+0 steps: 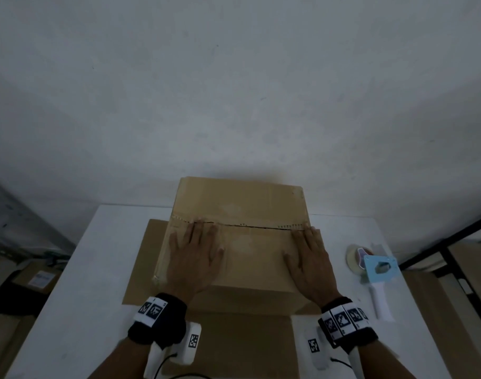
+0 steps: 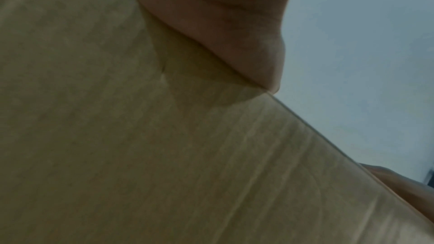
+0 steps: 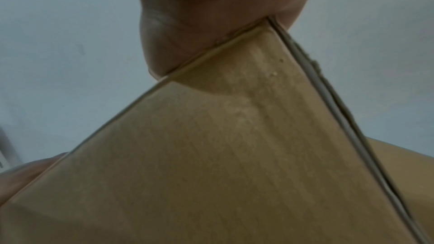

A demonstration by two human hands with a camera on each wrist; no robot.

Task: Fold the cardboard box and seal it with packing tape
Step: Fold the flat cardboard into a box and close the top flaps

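Observation:
A brown cardboard box (image 1: 250, 203) stands on the white table (image 1: 97, 269), its two top flaps folded down and meeting at a dark seam (image 1: 250, 226). My left hand (image 1: 195, 255) lies flat, fingers straight, on the near flap's left part. Flat on the same flap near the box's right edge is my right hand (image 1: 307, 258). A tape dispenser (image 1: 376, 272) with a light blue body, white handle and a tape roll lies on the table right of the box. The wrist views show only cardboard (image 2: 164, 155) (image 3: 211, 155) under each palm.
The box's outer flaps (image 1: 143, 258) lie spread on the table under and around it. A grey wall rises behind. Cartons (image 1: 39, 280) sit on the floor at left, and a dark frame (image 1: 450, 258) stands at right.

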